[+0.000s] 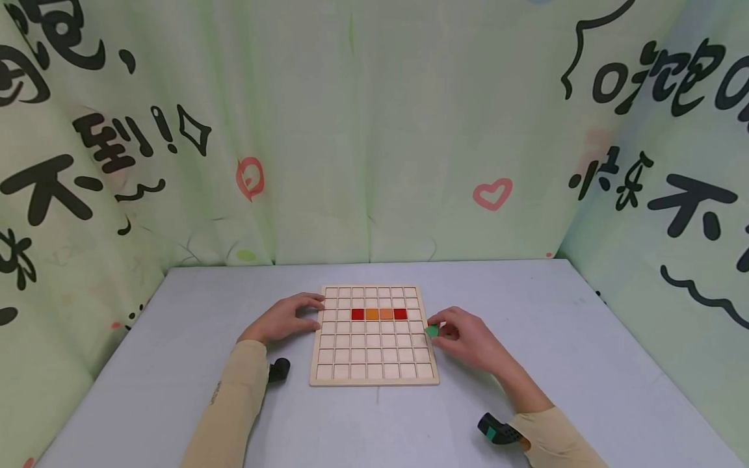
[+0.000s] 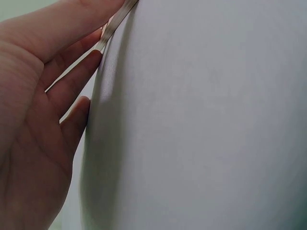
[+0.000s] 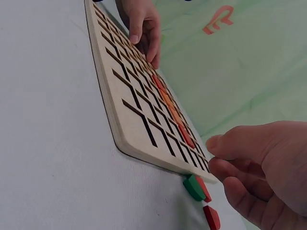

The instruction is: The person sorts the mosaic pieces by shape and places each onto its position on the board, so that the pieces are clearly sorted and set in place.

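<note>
A square wooden grid board (image 1: 374, 385) lies on the table, its cells framed by thin strips. In one row sit a red tile (image 1: 357, 314), two orange tiles (image 1: 378, 314) and another red tile (image 1: 400, 314). My left hand (image 1: 288, 318) touches the board's left edge with relaxed fingers; the left wrist view shows the edge (image 2: 117, 26) at its fingertips. Beside the right edge, my right hand (image 1: 468, 335) hovers, fingers loosely bent, thumb and forefinger apart. Close to its fingertips is a green piece (image 3: 193, 188), with a red piece (image 3: 211, 217) nearby on the table.
The pale table (image 1: 374, 429) surrounds the board, and printed curtains (image 1: 374, 130) enclose its back and sides. A black wrist device (image 1: 497, 429) is at the right cuff, and another black device (image 1: 279, 370) is by the left sleeve.
</note>
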A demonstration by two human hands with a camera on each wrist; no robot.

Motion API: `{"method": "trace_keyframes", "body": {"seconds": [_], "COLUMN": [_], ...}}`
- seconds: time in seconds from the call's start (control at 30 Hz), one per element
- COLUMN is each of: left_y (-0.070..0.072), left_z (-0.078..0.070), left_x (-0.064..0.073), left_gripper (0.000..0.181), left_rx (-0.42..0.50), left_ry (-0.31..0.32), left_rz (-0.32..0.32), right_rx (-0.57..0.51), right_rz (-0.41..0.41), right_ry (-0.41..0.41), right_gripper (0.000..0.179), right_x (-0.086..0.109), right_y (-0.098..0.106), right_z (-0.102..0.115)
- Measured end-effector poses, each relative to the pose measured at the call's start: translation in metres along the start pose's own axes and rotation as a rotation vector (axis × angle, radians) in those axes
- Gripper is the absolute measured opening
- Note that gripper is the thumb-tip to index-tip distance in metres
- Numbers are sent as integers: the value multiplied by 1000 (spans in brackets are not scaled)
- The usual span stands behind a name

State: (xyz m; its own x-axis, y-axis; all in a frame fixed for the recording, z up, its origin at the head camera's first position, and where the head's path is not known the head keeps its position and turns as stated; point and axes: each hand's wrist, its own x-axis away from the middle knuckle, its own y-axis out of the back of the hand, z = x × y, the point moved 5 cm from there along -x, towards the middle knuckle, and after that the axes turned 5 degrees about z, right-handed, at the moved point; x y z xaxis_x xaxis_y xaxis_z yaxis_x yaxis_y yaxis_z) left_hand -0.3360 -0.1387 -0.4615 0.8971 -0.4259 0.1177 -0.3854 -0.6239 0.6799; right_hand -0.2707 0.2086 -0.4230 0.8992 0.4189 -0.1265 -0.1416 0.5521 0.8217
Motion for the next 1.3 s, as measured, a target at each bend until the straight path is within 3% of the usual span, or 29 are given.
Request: {"method": "trace_keyframes", "body": {"seconds": [0.33,0.5,0.67,0.9,1.3], "left_y": [1,2,1,0,0], "left_z": [-1,-2,-2,1,-1], "left_x": [-1,0,0,0,0], "left_gripper": [37,37,37,38,36], "left_rx": [-9,4,9,13,26], "left_ry": [-11,-15,-12,-7,-26], "left_rz": [0,-1,-5,-4,-3], "right_rx": [43,73,18,-6,-12], "right_rz": [72,133,197,188,194], "right_ry": [-57,2,41,-26,-2], "right_gripper": [23,26,30,24,22], "right_x": [10,13,16,18,17], "right_y": [2,4,0,0,1], "right_z": [-12,-14,-15,-21,-21]}}
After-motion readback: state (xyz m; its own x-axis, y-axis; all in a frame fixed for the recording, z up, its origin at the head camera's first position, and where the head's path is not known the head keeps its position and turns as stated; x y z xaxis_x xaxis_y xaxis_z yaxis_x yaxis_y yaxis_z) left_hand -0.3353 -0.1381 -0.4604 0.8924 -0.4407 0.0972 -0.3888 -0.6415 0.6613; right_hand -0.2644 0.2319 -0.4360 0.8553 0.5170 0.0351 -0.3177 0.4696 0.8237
